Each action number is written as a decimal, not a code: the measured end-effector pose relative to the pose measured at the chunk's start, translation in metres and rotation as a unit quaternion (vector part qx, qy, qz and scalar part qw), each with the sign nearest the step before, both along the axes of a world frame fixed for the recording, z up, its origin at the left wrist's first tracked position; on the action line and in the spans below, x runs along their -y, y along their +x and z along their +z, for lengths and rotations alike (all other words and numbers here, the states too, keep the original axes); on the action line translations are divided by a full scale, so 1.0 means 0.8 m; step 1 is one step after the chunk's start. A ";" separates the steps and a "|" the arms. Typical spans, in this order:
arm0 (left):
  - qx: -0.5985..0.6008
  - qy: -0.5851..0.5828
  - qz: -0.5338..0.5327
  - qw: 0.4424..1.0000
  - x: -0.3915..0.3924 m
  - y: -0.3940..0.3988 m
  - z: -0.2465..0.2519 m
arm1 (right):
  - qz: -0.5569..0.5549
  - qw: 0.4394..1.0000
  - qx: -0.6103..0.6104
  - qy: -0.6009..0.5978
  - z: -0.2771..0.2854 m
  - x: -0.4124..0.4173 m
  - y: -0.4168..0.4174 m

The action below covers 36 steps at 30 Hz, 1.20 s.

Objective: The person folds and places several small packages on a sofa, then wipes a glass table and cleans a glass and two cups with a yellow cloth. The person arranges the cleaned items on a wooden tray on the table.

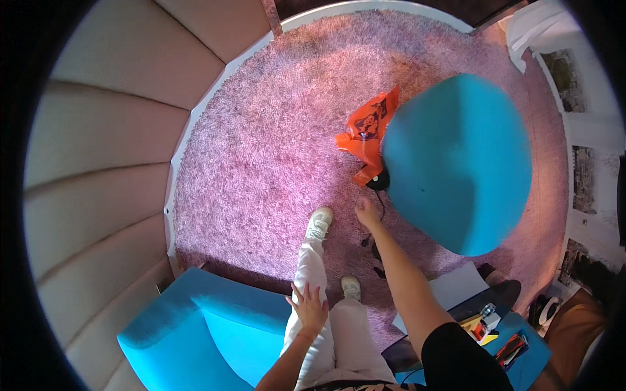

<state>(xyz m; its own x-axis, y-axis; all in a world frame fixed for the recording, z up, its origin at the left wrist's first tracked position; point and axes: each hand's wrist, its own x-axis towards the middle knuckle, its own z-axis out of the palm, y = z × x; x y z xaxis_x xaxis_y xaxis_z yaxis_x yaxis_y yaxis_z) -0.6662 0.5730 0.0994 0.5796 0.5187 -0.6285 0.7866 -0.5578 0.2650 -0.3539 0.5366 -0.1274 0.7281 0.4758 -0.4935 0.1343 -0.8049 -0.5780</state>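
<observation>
My left hand (310, 308) lies with fingers spread on the thigh of my white trousers (310, 266), holding nothing. My right hand (368, 214) reaches forward above the rug, its fingers partly curled. Whether anything is in it cannot be made out. A thin dark cable (381, 203) runs just beyond that hand. Ahead of it, an orange plastic bag (369, 124) with a dark print lies crumpled against a large blue upholstered pouf (457, 166). Under the bag's near end, a black rounded object (379, 181) with a pale spot is partly hidden.
A blue armchair (234, 322) stands at lower left. Shaggy pinkish rug (259, 161) covers the floor up to a padded wall (107, 132). At lower right are white paper (459, 288), a clear bottle (487, 310) and several small items. Small dark objects (375, 251) lie beneath my right forearm.
</observation>
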 end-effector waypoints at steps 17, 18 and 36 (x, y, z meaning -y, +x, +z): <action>-0.007 -0.115 0.046 0.992 -0.112 0.071 -0.019 | -0.164 0.978 -0.120 -0.051 -0.157 -0.192 0.281; -0.015 -0.119 0.057 0.991 -0.112 0.069 -0.018 | -0.148 0.981 -0.123 0.006 -0.150 -0.187 0.255; -0.044 -0.499 0.376 0.779 -0.287 0.168 -0.002 | -0.012 0.965 -0.161 0.206 0.519 -0.013 -0.153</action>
